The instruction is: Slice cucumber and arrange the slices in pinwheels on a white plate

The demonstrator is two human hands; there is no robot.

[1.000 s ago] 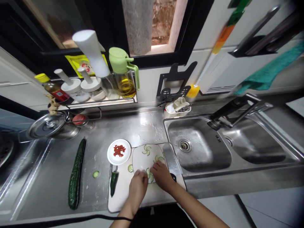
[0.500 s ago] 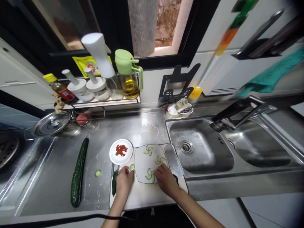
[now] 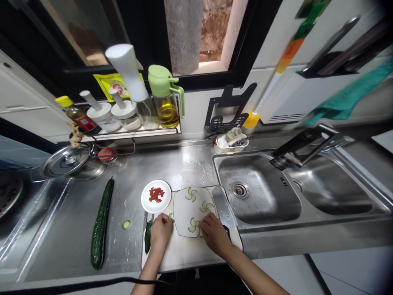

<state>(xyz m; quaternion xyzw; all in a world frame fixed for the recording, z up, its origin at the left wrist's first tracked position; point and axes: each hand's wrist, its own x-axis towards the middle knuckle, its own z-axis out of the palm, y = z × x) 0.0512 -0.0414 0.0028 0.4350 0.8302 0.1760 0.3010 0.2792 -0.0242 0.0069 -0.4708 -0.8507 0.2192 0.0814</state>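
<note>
A pale square plate (image 3: 181, 205) lies on the white cutting board (image 3: 184, 256). On it, curved cucumber slices (image 3: 194, 226) form pinwheel patterns. My left hand (image 3: 161, 232) is at the plate's left edge, fingers closed at a small cucumber slice (image 3: 171, 216). Over the plate's lower right rim is my right hand (image 3: 215, 233). Its fingertips are drawn together beside the lowest pinwheel, and whatever they hold is hidden. Left of my left hand lies a cut cucumber piece (image 3: 147, 237). A cleaver (image 3: 223, 206) rests along the board's right side, its handle partly behind my right hand.
A small white plate of chopped red bits (image 3: 147, 203) stands behind the board. A whole cucumber (image 3: 102, 225) and a cucumber end (image 3: 126, 224) lie on the steel counter to the left. At right is the double sink (image 3: 260, 192); seasoning jars (image 3: 125, 114) fill the back rack.
My left fingers have shifted very slightly at the cucumber slice, covering a bit more of it. The right hand has barely moved, and the camera view has shifted a little.
</note>
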